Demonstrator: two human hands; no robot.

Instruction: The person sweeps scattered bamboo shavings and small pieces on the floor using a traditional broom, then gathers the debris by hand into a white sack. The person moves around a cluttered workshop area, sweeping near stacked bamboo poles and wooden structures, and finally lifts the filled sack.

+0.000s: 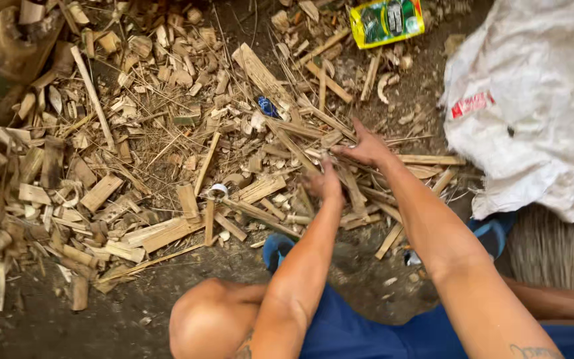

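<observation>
Here: left hand point(327, 184) pinching split stick point(300, 154), right hand point(367, 149) spread flat on scraps point(167, 166), steadying; sack point(533, 100) nearby on ground.

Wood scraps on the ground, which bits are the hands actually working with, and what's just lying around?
In hand:
- left hand and right hand, both down among the split wood strips just ahead of the knees

Lying about:
- white woven sack, at right
- yellow-green packet, at top
- small blue scrap
- heaped wood offcuts, at left
</observation>
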